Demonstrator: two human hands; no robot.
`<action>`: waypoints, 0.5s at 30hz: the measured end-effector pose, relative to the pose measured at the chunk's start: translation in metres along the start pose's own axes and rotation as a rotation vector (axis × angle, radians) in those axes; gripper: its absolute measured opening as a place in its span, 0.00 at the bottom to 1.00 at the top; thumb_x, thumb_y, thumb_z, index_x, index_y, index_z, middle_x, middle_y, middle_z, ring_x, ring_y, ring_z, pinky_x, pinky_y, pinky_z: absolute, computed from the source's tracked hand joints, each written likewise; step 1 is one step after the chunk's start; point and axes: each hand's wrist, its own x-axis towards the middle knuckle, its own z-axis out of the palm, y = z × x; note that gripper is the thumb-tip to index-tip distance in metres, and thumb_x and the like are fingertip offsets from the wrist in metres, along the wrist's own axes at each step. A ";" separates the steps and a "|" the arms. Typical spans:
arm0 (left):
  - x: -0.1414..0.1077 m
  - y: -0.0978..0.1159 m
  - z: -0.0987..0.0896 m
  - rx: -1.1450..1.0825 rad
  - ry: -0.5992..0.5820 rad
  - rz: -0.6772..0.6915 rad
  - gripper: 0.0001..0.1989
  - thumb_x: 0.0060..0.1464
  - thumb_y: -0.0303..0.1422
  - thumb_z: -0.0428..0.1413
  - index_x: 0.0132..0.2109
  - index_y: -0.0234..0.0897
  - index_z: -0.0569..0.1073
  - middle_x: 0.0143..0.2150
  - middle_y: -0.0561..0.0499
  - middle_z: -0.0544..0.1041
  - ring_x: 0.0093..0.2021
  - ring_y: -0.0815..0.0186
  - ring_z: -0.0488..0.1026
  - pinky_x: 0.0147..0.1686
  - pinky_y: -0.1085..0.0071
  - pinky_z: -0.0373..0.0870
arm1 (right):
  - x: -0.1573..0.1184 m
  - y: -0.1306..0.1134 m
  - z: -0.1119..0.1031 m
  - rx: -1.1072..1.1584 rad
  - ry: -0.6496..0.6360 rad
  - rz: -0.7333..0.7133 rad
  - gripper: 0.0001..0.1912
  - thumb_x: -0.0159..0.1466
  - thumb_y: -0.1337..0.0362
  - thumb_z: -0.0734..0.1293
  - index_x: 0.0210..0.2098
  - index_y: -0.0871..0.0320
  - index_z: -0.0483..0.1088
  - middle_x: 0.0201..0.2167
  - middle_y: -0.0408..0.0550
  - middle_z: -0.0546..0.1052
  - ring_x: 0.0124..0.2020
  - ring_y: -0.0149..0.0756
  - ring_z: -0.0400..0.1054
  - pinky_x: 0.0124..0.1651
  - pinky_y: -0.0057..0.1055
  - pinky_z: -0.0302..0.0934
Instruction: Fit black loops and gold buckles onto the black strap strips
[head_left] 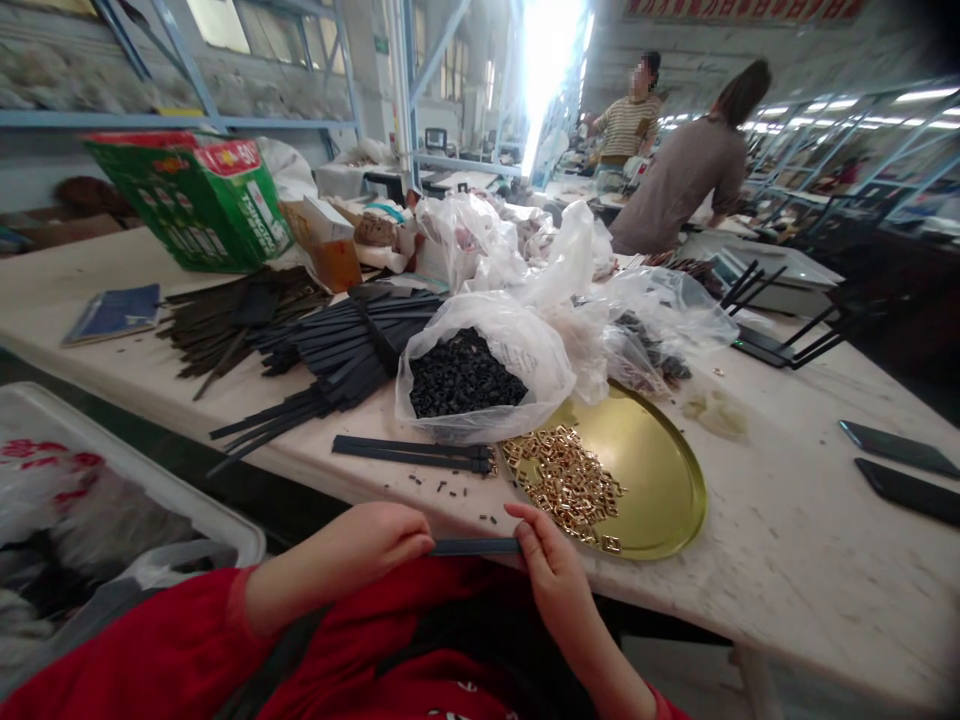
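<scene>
Left hand [386, 538] and right hand [551, 560] both grip a dark strap [476, 547], stretched level between them, near and to the left of the golden tray [656, 480]. Keeping it flat, with even tension from both sides, would probably prevent twisting. Beyond the tray, far to its left, a green carton [195, 205] shows "50"; its sideways white lettering seems to begin "TSING". Well behind the tray, a red banner's [742, 9] characters are too blurred to read.

Factory workshop: long worktop [795, 540] with black straps [352, 340], bag [551, 355] of small parts [465, 378], tray [660, 470] of buckles [562, 478]; blue racks [285, 124], two co-workers [664, 190], ceiling lights [926, 95] in rows.
</scene>
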 end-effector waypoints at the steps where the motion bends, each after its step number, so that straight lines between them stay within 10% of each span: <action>1: -0.007 -0.011 -0.006 -0.053 -0.046 -0.046 0.12 0.58 0.34 0.48 0.35 0.37 0.74 0.32 0.51 0.76 0.32 0.64 0.71 0.32 0.74 0.62 | 0.002 0.006 -0.007 -0.064 0.068 -0.036 0.19 0.62 0.53 0.57 0.43 0.57 0.69 0.37 0.51 0.75 0.36 0.38 0.68 0.40 0.33 0.63; 6: -0.048 -0.071 -0.042 -0.283 -0.066 -0.241 0.08 0.51 0.34 0.53 0.31 0.37 0.75 0.27 0.53 0.74 0.28 0.65 0.69 0.26 0.76 0.60 | -0.005 0.043 -0.026 -0.277 0.197 -0.137 0.15 0.64 0.59 0.56 0.44 0.57 0.68 0.42 0.52 0.76 0.44 0.41 0.69 0.47 0.35 0.63; 11: -0.050 -0.088 -0.070 -0.918 0.470 -0.399 0.08 0.44 0.34 0.60 0.30 0.36 0.71 0.27 0.53 0.75 0.29 0.65 0.71 0.28 0.75 0.67 | -0.024 0.046 0.007 -0.374 -0.113 -0.320 0.15 0.63 0.63 0.58 0.47 0.57 0.68 0.35 0.50 0.77 0.36 0.36 0.71 0.40 0.28 0.65; 15: -0.016 -0.062 -0.071 -1.349 0.755 -0.333 0.10 0.44 0.31 0.59 0.33 0.37 0.65 0.26 0.54 0.74 0.26 0.68 0.71 0.27 0.75 0.70 | 0.020 0.000 0.019 -0.464 -0.390 -0.468 0.10 0.59 0.66 0.63 0.40 0.55 0.71 0.33 0.48 0.76 0.33 0.37 0.70 0.36 0.28 0.64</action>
